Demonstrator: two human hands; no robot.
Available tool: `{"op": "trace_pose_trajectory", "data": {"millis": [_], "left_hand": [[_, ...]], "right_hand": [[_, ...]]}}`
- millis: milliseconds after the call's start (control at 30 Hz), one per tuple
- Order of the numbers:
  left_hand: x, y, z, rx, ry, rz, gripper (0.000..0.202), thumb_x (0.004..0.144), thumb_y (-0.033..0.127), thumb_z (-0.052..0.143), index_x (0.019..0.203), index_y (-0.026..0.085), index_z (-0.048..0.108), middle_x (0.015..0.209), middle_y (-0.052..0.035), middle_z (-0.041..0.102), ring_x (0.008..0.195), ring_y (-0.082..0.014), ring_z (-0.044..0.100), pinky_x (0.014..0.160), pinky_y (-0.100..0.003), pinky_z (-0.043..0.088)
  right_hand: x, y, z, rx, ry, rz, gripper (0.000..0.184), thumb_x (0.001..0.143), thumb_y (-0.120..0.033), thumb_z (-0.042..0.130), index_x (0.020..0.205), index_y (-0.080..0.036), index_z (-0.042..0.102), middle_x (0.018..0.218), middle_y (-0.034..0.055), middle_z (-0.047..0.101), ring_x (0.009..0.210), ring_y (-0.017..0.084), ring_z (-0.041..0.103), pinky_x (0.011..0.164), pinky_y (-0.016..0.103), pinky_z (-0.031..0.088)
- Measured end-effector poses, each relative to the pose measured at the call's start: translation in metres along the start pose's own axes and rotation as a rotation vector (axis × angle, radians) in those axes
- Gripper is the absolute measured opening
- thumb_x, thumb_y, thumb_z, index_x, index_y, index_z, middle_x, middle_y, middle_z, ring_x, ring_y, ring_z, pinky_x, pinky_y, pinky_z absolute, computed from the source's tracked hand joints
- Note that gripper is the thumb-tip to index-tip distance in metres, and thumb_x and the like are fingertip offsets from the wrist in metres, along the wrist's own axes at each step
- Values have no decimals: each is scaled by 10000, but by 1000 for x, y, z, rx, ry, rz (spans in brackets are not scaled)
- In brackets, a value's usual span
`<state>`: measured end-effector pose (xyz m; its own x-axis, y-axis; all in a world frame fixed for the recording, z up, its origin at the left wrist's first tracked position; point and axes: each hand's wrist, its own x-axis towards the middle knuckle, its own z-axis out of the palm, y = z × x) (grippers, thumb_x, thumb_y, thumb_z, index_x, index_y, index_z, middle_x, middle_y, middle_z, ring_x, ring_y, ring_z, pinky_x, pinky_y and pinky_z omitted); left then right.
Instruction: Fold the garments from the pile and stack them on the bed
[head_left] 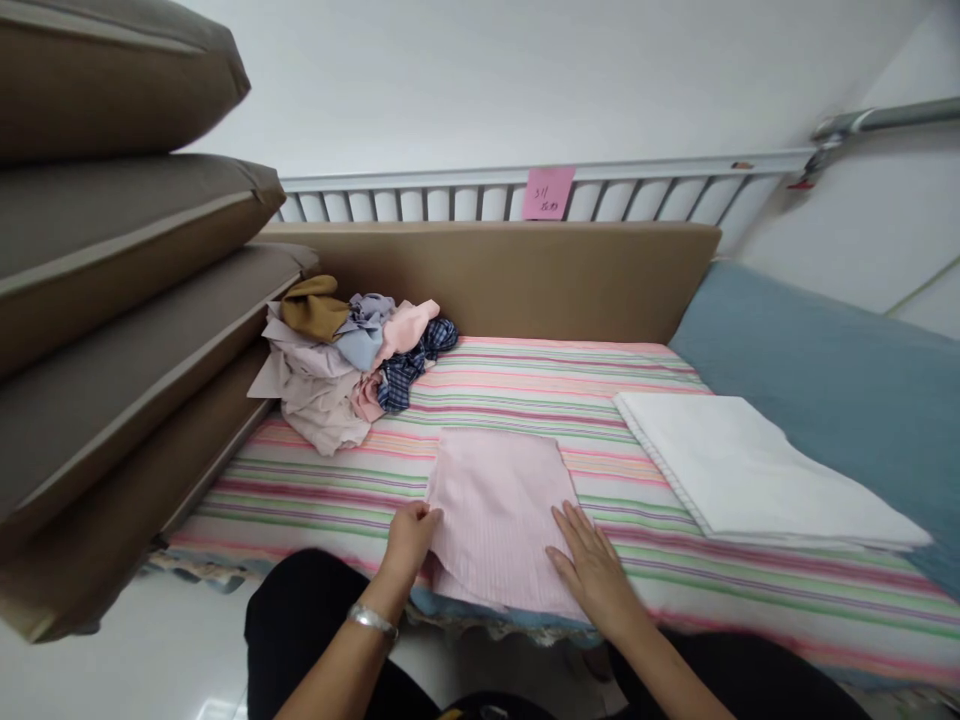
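A pale pink, finely striped cloth (499, 515) lies folded into a rough rectangle near the front edge of the striped bed cover. My left hand (411, 535) pinches its left edge between thumb and fingers. On the other side, my right hand (589, 565) rests flat at the cloth's right edge, fingers stretched out. Left of the cloth is a heap of crumpled clothes (322, 380) in pink, blue, mustard and dark plaid. Over to the right lies a white folded cloth (742, 470).
Stacked brown cushions (127, 290) rise along the left side. A brown padded board (570, 280) stands behind the bed, below a white radiator (450, 203) with a pink note (548, 193). Blue fabric (840, 370) covers the right side. The striped cover (517, 385) spreads underneath.
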<state>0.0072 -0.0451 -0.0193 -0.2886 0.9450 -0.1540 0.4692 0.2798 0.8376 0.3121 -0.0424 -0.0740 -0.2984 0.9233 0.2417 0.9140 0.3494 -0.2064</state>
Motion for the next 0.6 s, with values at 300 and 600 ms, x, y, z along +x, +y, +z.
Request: {"op": "trace_pose_trajectory", "data": {"millis": [300,600], "left_hand": [[-13,-5,-7,339,26,-24,192,816,276,454,734,186,603,751,-82,671,742,-203,605,651,-284,351],[-1,-18,-6,218,143,52,496,755,505,498,1017,90,570,991,-194,661,965,-307,617,834,-383,448]], "right_hand": [[-2,-11,-15,157,8,27,507,917,-437,341,1339,-185,467,1465,113,347,1370,253,269,1100,504,278],[-21,7,-18,613,236,541,467,776,-448,492,1130,-160,593,1102,145,649,1001,270,619,891,448,491]]}}
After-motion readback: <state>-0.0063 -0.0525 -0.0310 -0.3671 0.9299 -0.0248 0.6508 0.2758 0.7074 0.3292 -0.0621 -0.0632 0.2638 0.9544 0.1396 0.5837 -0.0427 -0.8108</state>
